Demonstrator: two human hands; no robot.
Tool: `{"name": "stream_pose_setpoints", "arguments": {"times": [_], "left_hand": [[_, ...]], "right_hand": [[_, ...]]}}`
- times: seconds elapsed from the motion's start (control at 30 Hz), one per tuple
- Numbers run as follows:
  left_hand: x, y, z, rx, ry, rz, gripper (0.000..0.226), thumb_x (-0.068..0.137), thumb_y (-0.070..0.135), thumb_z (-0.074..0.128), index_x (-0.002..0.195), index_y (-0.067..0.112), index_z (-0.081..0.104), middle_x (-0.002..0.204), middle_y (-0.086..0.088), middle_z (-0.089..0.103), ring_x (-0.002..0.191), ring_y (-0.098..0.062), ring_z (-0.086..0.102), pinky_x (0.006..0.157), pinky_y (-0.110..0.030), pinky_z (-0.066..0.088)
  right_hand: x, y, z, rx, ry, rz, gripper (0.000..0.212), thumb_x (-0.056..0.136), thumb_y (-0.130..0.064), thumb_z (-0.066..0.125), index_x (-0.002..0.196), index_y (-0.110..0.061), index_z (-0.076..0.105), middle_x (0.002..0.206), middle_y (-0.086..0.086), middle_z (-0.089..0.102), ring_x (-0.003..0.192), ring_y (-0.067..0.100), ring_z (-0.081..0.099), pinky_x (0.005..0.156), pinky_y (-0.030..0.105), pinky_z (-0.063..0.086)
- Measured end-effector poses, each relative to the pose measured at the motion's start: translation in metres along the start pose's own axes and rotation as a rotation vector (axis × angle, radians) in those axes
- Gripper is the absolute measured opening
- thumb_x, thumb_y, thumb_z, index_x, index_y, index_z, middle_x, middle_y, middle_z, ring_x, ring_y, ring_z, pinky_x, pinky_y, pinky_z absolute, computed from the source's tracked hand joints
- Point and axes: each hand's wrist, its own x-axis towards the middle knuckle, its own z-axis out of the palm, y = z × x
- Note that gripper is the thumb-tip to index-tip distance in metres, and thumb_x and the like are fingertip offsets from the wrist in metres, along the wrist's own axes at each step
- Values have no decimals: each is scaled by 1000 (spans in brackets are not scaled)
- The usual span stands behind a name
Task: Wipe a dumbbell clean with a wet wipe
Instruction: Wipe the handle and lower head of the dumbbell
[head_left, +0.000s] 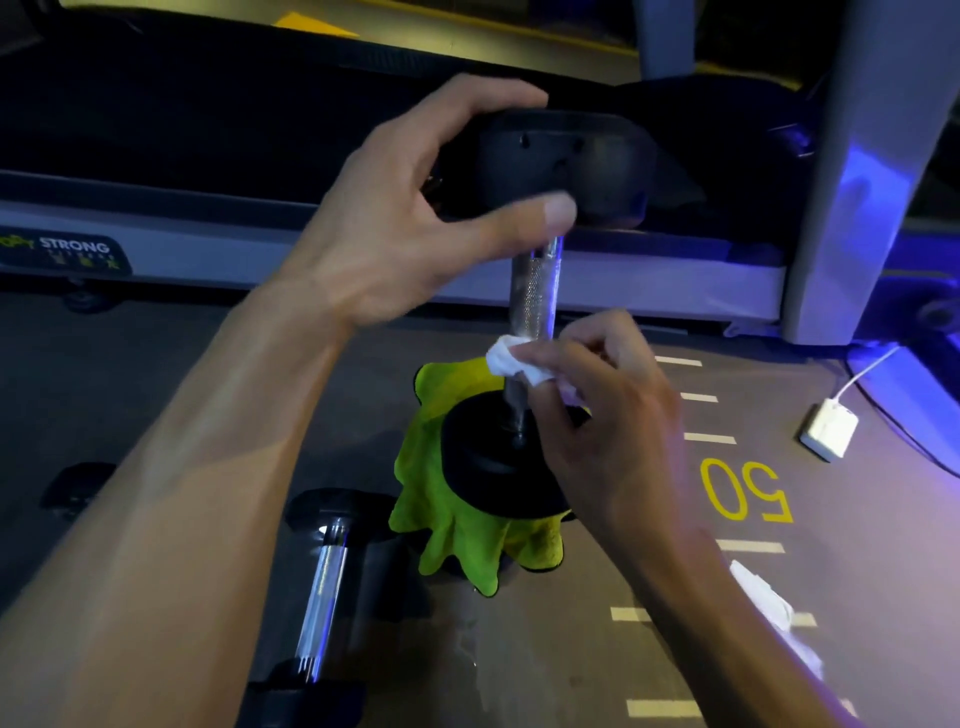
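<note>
A black dumbbell (535, 291) with a knurled chrome handle stands upright on end at the centre of the view, its lower head on a lime-green cloth (441, 525). My left hand (410, 218) grips the upper black head from the left, thumb in front. My right hand (608, 415) pinches a small white wet wipe (511, 358) against the lower part of the handle, just above the bottom head.
A second dumbbell (324, 587) lies on the grey floor at the lower left. A treadmill (208, 218) with a grey side rail runs across behind. A white charger with its cable (828, 426) lies at the right, a crumpled white wipe (769, 608) behind my right forearm.
</note>
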Motion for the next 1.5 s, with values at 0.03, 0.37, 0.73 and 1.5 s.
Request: {"name": "stream_pose_setpoints", "arguments": {"times": [0.03, 0.37, 0.73, 1.5], "left_hand": [[1, 0, 0, -16, 11, -11, 47, 94, 51, 68, 135, 31, 60, 113, 26, 65, 113, 4, 61, 102, -28, 50], [4, -1, 4, -54, 42, -63, 30, 108, 39, 51, 133, 25, 62, 86, 35, 60, 88, 12, 54, 83, -8, 38], [3, -3, 6, -70, 60, -7, 29, 107, 40, 53, 132, 26, 61, 110, 21, 65, 108, 3, 60, 94, -18, 46], [5, -7, 8, -45, 105, -4, 35, 106, 38, 57, 134, 16, 63, 105, 25, 65, 103, 6, 60, 92, -21, 47]], "right_hand": [[5, -3, 2, -7, 38, -12, 19, 90, -6, 74, 104, -18, 80, 96, -1, 59, 79, 13, 56, 67, 26, 47], [13, 1, 11, -90, 210, -124, 15, 85, 3, 75, 95, -8, 79, 98, 8, 70, 86, 22, 67, 78, 18, 45], [33, 5, 8, -76, 266, -150, 15, 92, -4, 72, 102, -10, 80, 92, 8, 69, 83, 22, 65, 76, 20, 43], [35, 10, 4, -85, 171, -249, 17, 98, -9, 64, 108, -10, 79, 95, 10, 70, 83, 24, 64, 73, 24, 49]]}}
